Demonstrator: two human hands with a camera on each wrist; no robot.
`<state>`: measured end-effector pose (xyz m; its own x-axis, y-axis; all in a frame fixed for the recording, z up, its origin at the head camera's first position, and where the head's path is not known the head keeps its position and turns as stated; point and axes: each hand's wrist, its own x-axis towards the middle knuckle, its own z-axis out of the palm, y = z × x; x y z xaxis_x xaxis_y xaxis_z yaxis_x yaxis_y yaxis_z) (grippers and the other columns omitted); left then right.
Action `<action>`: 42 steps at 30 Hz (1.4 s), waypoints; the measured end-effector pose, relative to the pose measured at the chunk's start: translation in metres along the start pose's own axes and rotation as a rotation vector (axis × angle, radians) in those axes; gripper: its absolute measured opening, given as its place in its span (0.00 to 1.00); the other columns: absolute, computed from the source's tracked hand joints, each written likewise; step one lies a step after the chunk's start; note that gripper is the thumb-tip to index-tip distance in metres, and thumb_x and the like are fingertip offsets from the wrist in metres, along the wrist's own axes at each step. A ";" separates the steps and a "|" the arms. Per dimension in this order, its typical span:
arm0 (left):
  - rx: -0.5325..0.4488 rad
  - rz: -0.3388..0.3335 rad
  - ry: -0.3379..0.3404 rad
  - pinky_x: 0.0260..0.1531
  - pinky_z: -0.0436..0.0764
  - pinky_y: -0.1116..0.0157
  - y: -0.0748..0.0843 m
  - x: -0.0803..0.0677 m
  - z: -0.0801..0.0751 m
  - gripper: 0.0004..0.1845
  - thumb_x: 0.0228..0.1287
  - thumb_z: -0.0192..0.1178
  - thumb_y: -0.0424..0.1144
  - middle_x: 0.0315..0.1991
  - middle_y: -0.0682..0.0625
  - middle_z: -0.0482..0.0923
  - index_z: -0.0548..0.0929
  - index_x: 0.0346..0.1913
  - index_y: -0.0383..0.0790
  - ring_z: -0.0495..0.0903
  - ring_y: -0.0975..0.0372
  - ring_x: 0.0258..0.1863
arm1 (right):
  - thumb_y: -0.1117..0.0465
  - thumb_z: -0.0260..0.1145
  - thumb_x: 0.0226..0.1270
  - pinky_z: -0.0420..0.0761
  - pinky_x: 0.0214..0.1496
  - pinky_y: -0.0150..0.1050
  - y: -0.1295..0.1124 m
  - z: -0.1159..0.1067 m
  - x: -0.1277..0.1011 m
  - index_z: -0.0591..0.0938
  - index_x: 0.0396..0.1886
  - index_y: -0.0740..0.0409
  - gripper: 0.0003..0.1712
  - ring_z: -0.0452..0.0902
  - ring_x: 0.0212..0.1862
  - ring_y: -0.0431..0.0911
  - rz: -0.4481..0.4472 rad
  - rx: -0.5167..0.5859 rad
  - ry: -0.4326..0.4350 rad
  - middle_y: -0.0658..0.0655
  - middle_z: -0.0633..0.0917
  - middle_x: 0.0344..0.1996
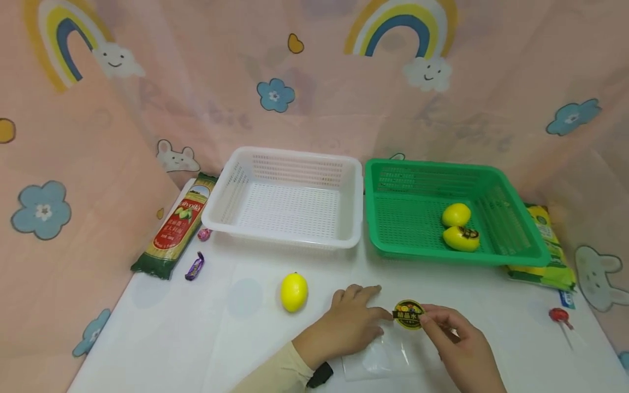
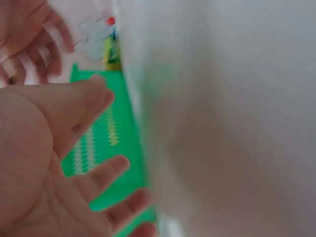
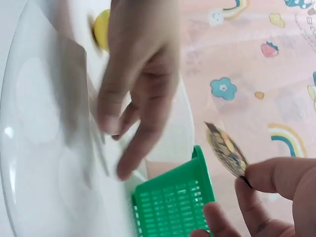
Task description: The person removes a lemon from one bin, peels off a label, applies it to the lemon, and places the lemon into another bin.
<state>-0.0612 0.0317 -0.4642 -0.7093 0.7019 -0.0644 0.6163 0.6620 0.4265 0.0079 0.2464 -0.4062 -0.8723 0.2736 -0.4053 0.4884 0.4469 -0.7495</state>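
Note:
A round black-and-gold sticker (image 1: 408,315) with fruit pictures is pinched by its right edge between the thumb and index finger of my right hand (image 1: 464,344). In the right wrist view the sticker (image 3: 226,150) appears nearly edge-on. My left hand (image 1: 346,322) hovers palm down at the sticker's left, its fingers spread and holding nothing. Below both hands lies a clear plastic sheet (image 1: 371,363), partly covered by the left hand. A yellow lemon (image 1: 294,292) sits on the table left of that hand.
A white basket (image 1: 280,237) and a green basket (image 1: 457,256) stand side by side at the back. Inside the green one are two lemons (image 1: 456,215), one bearing a dark sticker. A pasta packet (image 1: 179,226), wrapped candies (image 1: 195,266) and a red lollipop (image 1: 559,315) lie toward the sides.

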 end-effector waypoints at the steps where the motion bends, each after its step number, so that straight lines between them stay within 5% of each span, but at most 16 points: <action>1: -0.025 -0.028 0.019 0.60 0.66 0.55 -0.001 -0.003 -0.006 0.16 0.77 0.63 0.51 0.79 0.51 0.64 0.86 0.64 0.67 0.64 0.54 0.72 | 0.35 0.67 0.75 0.86 0.49 0.43 -0.001 0.001 0.001 0.86 0.51 0.55 0.28 0.78 0.60 0.48 0.013 0.013 0.008 0.55 0.80 0.69; 4: -0.091 -0.128 0.127 0.59 0.66 0.52 -0.006 -0.020 -0.029 0.17 0.76 0.65 0.50 0.78 0.48 0.65 0.85 0.65 0.63 0.64 0.52 0.70 | 0.34 0.66 0.74 0.82 0.40 0.33 -0.003 0.003 0.005 0.86 0.53 0.56 0.30 0.77 0.55 0.42 0.025 0.052 0.028 0.55 0.79 0.70; 9: -0.127 -0.306 0.371 0.57 0.67 0.43 -0.025 -0.053 -0.056 0.22 0.68 0.74 0.45 0.77 0.39 0.63 0.86 0.64 0.56 0.65 0.44 0.68 | 0.36 0.67 0.75 0.77 0.50 0.24 -0.008 0.011 0.010 0.87 0.53 0.55 0.28 0.75 0.58 0.36 -0.018 0.056 0.033 0.53 0.81 0.67; 11: -0.139 -0.384 0.421 0.55 0.71 0.42 -0.034 -0.063 -0.061 0.23 0.65 0.76 0.44 0.76 0.37 0.63 0.87 0.63 0.55 0.67 0.42 0.66 | 0.37 0.68 0.75 0.78 0.51 0.25 -0.010 0.016 0.011 0.87 0.52 0.55 0.26 0.75 0.60 0.38 -0.033 0.057 0.023 0.53 0.82 0.67; 15: -0.209 -0.492 0.383 0.48 0.81 0.46 -0.052 -0.073 -0.063 0.25 0.63 0.77 0.43 0.74 0.35 0.66 0.87 0.63 0.54 0.73 0.39 0.59 | 0.40 0.69 0.76 0.79 0.51 0.27 -0.016 0.028 0.012 0.87 0.51 0.55 0.23 0.75 0.62 0.44 -0.055 0.076 -0.006 0.54 0.82 0.66; 22: -0.371 -0.537 0.287 0.42 0.83 0.52 -0.063 -0.075 -0.049 0.28 0.64 0.77 0.39 0.59 0.38 0.73 0.84 0.67 0.52 0.77 0.47 0.47 | 0.44 0.71 0.76 0.82 0.52 0.33 -0.023 0.048 0.010 0.87 0.49 0.55 0.18 0.78 0.64 0.50 -0.079 0.117 -0.057 0.54 0.82 0.64; 29: -0.403 -0.516 0.301 0.44 0.82 0.52 -0.064 -0.070 -0.045 0.27 0.64 0.76 0.37 0.57 0.40 0.74 0.83 0.66 0.49 0.76 0.49 0.48 | 0.47 0.72 0.75 0.83 0.55 0.36 -0.027 0.059 0.011 0.88 0.46 0.54 0.15 0.77 0.65 0.50 -0.115 0.104 -0.058 0.53 0.84 0.62; 32: -0.500 -0.466 0.307 0.48 0.81 0.52 -0.066 -0.066 -0.044 0.27 0.66 0.75 0.36 0.59 0.40 0.75 0.83 0.67 0.49 0.77 0.51 0.50 | 0.47 0.72 0.75 0.82 0.55 0.35 -0.032 0.061 0.011 0.88 0.45 0.53 0.14 0.78 0.64 0.48 -0.142 0.113 -0.052 0.52 0.85 0.61; 34: -0.659 -0.401 0.320 0.49 0.83 0.54 -0.066 -0.064 -0.043 0.27 0.68 0.73 0.35 0.62 0.41 0.75 0.82 0.68 0.49 0.78 0.52 0.51 | 0.48 0.72 0.76 0.82 0.55 0.33 -0.037 0.062 0.011 0.88 0.44 0.54 0.14 0.78 0.63 0.47 -0.169 0.134 -0.043 0.52 0.85 0.60; 39: -1.251 -0.182 0.350 0.51 0.87 0.57 -0.054 -0.059 -0.043 0.30 0.72 0.70 0.33 0.70 0.40 0.69 0.74 0.74 0.42 0.78 0.52 0.56 | 0.54 0.71 0.77 0.80 0.57 0.29 -0.057 0.061 0.007 0.87 0.42 0.59 0.11 0.76 0.62 0.44 -0.257 0.232 -0.023 0.51 0.83 0.62; 42: -1.388 -0.083 0.373 0.53 0.87 0.55 -0.045 -0.056 -0.043 0.33 0.71 0.70 0.35 0.74 0.40 0.66 0.69 0.75 0.38 0.76 0.52 0.61 | 0.56 0.71 0.77 0.78 0.60 0.32 -0.067 0.059 0.004 0.87 0.42 0.61 0.11 0.74 0.63 0.44 -0.279 0.267 -0.021 0.51 0.80 0.65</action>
<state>-0.0642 -0.0484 -0.4408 -0.9063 0.4225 0.0111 -0.1009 -0.2418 0.9651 -0.0300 0.1668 -0.3884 -0.9725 0.1540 -0.1746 0.2108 0.2638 -0.9413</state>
